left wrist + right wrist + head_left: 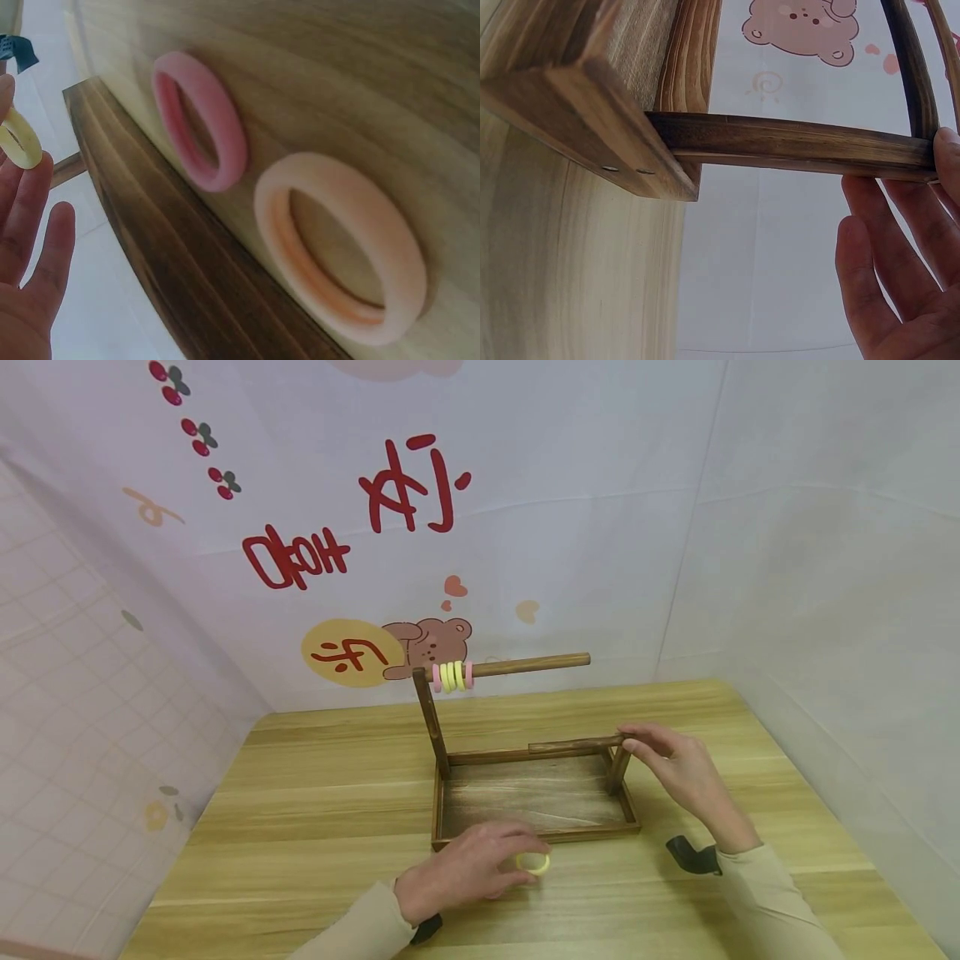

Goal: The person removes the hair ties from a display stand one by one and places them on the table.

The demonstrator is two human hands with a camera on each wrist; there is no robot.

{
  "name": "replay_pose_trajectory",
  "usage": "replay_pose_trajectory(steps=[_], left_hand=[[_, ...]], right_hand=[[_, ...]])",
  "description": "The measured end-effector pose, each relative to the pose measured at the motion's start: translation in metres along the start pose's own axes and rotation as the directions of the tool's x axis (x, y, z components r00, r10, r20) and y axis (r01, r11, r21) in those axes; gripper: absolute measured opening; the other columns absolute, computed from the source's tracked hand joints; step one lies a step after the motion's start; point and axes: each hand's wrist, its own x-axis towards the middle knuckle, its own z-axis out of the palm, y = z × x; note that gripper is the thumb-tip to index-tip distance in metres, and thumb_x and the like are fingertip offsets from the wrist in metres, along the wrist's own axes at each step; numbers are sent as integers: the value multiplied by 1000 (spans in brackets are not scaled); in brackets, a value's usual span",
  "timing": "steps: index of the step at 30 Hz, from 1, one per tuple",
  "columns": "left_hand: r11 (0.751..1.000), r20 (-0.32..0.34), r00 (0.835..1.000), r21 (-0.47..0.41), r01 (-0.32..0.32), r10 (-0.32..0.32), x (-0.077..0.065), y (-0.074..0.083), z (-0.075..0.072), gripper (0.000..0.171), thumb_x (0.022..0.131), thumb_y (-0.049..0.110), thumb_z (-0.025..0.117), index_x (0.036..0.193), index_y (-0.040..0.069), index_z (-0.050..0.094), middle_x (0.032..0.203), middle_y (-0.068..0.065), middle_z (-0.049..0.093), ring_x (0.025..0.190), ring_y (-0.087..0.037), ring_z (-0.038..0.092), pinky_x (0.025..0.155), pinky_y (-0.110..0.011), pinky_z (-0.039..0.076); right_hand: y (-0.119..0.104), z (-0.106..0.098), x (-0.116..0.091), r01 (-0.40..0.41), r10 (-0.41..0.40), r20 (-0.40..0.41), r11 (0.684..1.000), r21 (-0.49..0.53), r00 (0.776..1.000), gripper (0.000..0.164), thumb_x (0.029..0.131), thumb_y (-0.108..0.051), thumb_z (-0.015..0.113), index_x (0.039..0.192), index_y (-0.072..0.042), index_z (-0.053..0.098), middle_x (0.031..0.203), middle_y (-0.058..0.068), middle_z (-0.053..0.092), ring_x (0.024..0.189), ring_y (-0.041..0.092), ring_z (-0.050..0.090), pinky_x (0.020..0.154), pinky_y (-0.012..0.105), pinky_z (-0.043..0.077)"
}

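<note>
My left hand pinches a yellow hair tie between thumb and fingertips, in front of a dark wooden stand. In the left wrist view, a pink hair tie and a peach hair tie lie on the table beside the stand's base. With thumb and fingers, my right hand grips the stand at its short right post, where the lower bar joins it. Several pink and yellow hair ties hang on the upper bar, near its left end.
The stand's shallow tray base rests on a light wood table. A printed cloth wall rises behind the table. Both bars have a free end, the upper pointing right and the lower pointing left. Black straps or mounts show by my wrists.
</note>
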Motion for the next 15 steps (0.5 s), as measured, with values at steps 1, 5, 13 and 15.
replay_pose_trajectory(steps=[1,5,13,15], left_hand=[[1000,0,1000,11,-4,4,0,0,1,39,95,29,78,130,16,70,127,5,68,116,-5,63,100,-18,50],[999,2,1000,44,-21,20,-1,0,5,37,94,30,79,128,17,71,124,6,69,116,-5,63,100,-18,49],[999,49,999,49,-6,3,-3,-2,10,35,98,33,74,130,18,70,122,9,68,113,-3,63,100,-17,49],[998,57,998,55,0,-3,-4,-3,12,35,98,33,74,130,19,70,123,9,68,115,-3,63,100,-17,49]], right_hand=[[0,0,0,2,-2,0,1000,0,1000,24,101,-14,70,124,-14,74,116,4,77,98,18,73,82,9,50],[-1,0,0,8,-8,0,1000,-4,1000,24,101,-13,70,124,-13,74,115,4,77,98,20,74,81,9,50],[-1,0,1,11,-11,-2,1000,-3,1000,24,101,-13,70,124,-12,74,116,5,77,98,19,73,82,7,49],[-1,0,1,12,-12,-1,1000,-2,1000,24,100,-12,70,124,-12,74,116,5,77,98,19,74,82,7,50]])
